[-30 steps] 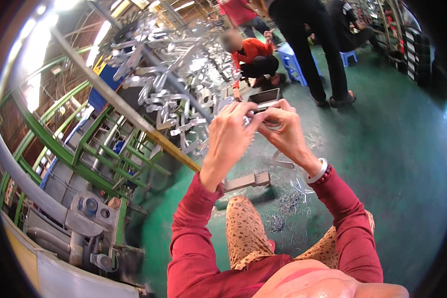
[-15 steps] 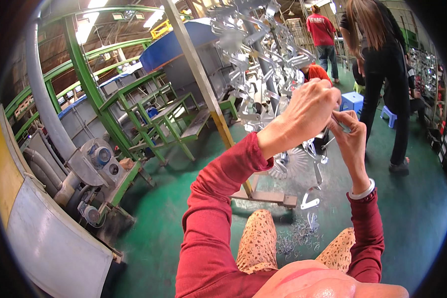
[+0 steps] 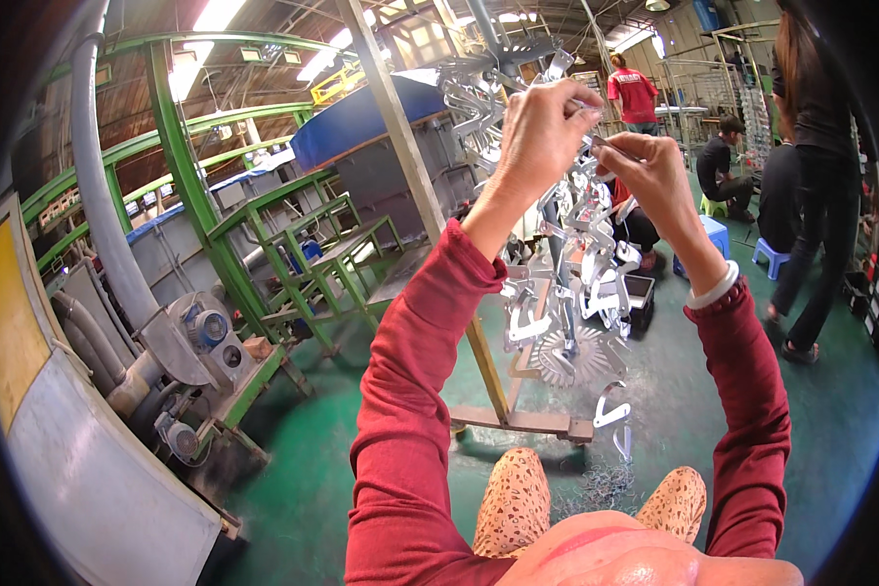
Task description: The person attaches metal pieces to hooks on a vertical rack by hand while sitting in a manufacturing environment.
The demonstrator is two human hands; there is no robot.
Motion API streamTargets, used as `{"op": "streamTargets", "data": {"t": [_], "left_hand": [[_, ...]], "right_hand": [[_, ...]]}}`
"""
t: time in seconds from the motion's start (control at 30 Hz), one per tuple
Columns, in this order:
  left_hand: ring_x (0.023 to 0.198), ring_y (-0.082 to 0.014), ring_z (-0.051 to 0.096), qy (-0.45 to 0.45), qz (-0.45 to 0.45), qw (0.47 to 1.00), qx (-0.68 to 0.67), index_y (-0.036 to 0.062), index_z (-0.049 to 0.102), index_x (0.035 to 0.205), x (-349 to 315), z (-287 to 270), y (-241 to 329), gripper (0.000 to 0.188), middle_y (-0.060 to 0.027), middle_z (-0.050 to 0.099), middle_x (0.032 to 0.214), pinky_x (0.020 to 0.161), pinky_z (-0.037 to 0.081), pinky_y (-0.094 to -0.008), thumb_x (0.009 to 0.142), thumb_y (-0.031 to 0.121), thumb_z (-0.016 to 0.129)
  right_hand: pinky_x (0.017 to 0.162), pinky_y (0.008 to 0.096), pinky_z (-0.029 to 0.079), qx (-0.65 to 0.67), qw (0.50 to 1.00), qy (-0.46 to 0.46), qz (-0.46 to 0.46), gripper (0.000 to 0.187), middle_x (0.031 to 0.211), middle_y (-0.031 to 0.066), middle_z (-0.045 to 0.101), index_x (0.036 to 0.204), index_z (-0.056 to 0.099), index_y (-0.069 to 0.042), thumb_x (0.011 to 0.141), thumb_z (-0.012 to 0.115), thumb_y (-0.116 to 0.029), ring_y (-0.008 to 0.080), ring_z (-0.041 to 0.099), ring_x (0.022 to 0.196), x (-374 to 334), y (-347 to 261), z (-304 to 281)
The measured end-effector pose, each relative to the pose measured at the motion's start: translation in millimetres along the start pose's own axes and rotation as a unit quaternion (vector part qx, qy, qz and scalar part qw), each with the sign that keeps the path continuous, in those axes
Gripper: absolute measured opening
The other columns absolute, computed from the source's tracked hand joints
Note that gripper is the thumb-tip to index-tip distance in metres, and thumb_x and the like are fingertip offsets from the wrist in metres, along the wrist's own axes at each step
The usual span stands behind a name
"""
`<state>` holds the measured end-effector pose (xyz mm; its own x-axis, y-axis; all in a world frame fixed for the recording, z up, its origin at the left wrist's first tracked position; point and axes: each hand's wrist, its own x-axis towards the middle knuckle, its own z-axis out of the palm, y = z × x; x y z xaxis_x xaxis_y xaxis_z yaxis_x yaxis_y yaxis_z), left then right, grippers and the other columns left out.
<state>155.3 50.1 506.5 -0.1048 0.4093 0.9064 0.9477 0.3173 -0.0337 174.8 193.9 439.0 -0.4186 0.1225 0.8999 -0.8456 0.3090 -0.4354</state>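
My left hand [image 3: 542,137] is raised at the rack, its thumb and fingers closed in a pinch. Lower and to its right, my right hand [image 3: 654,181] is also pinched shut. Something small and thin shows at the fingertips of each, too small to name. Both hands are in front of a tall rack crowded with curved silver metal parts [image 3: 606,283], which hang in tangled chains. Below these is a round metal disc with spiky edges [image 3: 568,354]. A strand of parts [image 3: 611,412] dangles toward the floor.
A slanted post [image 3: 488,376] with a yellow lower end stands left of the rack, on a brown base bar [image 3: 518,422]. Small metal bits [image 3: 596,483] litter the green floor between my knees. People stand and sit on blue stools [image 3: 770,256] at right. Blower machinery [image 3: 200,327] is at left.
My hands have risen and moved left, and have drawn somewhat apart. The view has tilted upward. The standing person at right now appears farther right.
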Motion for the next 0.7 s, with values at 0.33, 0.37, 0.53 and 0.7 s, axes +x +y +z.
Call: {"op": "streamTargets", "data": {"t": [0.33,0.37,0.53,0.7], "left_hand": [[0.066,-0.0121,0.061,0.066,-0.073,0.995,0.013,0.0010,0.067,0.095,68,-77,-76,0.024,-0.0086,0.068,0.082,0.055,0.047,-0.0245,0.081,0.020,0.065],[0.065,-0.0145,0.063,0.068,-0.043,0.996,0.038,0.0030,0.068,0.092,79,-74,-90,0.022,-0.0095,0.069,0.081,0.058,0.048,-0.0266,0.081,0.022,0.064],[0.071,-0.0188,0.064,0.039,0.024,0.999,0.013,-0.0017,0.067,0.089,108,-52,-134,0.017,-0.0134,0.068,0.079,0.067,0.049,-0.0319,0.076,0.001,0.057],[0.069,-0.0225,0.065,-0.020,0.025,0.997,0.071,-0.0014,0.068,0.085,106,-22,-93,0.017,-0.0163,0.066,0.075,0.066,0.049,-0.0332,0.071,0.001,0.059]], "right_hand": [[0.047,0.0266,0.038,-0.134,0.989,0.036,-0.054,0.020,0.052,0.0039,0.059,0.067,0.069,-0.002,0.077,0.065,-0.018,0.0079,0.050,0.047,63,-2,19],[0.046,0.0271,0.038,-0.155,0.985,0.038,-0.061,0.020,0.051,0.0040,0.059,0.067,0.069,-0.002,0.077,0.065,-0.019,0.0082,0.050,0.047,71,1,19],[0.046,0.0245,0.039,-0.141,0.988,0.052,-0.048,0.021,0.054,0.0030,0.061,0.069,0.070,-0.002,0.076,0.063,-0.021,0.0075,0.051,0.047,92,-3,27],[0.043,0.0188,0.037,-0.110,0.991,0.022,-0.070,0.018,0.062,0.0023,0.064,0.079,0.070,-0.002,0.081,0.062,-0.018,0.0023,0.048,0.047,104,19,11]]}}
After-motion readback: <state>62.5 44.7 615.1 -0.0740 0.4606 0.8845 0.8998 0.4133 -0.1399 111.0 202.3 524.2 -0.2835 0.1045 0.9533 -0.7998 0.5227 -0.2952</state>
